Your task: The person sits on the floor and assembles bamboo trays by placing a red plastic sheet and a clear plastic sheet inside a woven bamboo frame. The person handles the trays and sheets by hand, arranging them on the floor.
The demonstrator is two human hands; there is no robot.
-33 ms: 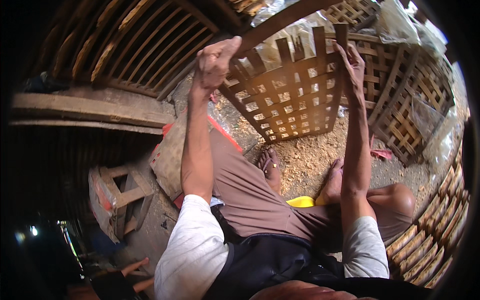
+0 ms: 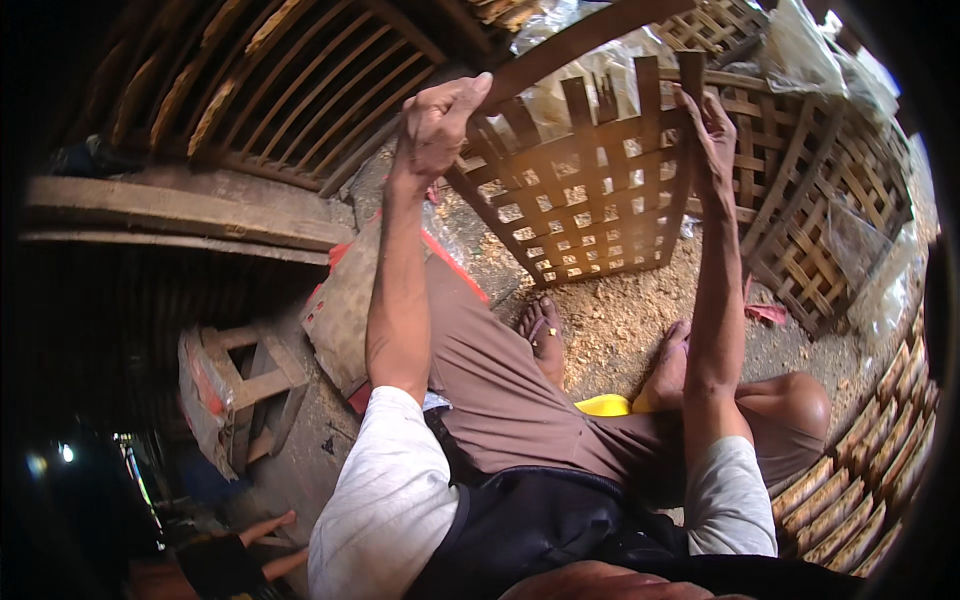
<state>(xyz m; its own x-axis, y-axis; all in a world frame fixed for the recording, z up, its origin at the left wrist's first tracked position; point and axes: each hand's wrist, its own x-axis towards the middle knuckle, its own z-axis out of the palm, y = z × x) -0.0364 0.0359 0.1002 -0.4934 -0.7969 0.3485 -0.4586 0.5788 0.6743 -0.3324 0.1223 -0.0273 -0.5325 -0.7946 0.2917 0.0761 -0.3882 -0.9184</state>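
A panel of woven flat wooden strips (image 2: pixel 590 205) stands tilted before me, its lower edge near the crumb-strewn floor. Loose strip ends stick up along its top. My left hand (image 2: pixel 440 125) is closed in a fist at the panel's upper left corner. From that fist a long, curved brown slat (image 2: pixel 580 42) runs up to the right across the top. My right hand (image 2: pixel 712 135) pinches the panel's right edge near the top, thumb and fingers around it. What lies inside the left fist is partly hidden.
Slatted racks (image 2: pixel 320 90) stand at the upper left above a wooden beam (image 2: pixel 190 215). More woven panels (image 2: pixel 830 220) and clear plastic sheets (image 2: pixel 800 50) lean at right. A small wooden stool (image 2: pixel 245 385) sits left. Ridged boards (image 2: pixel 850 500) lie lower right. Another person's legs (image 2: pixel 270 550) show lower left.
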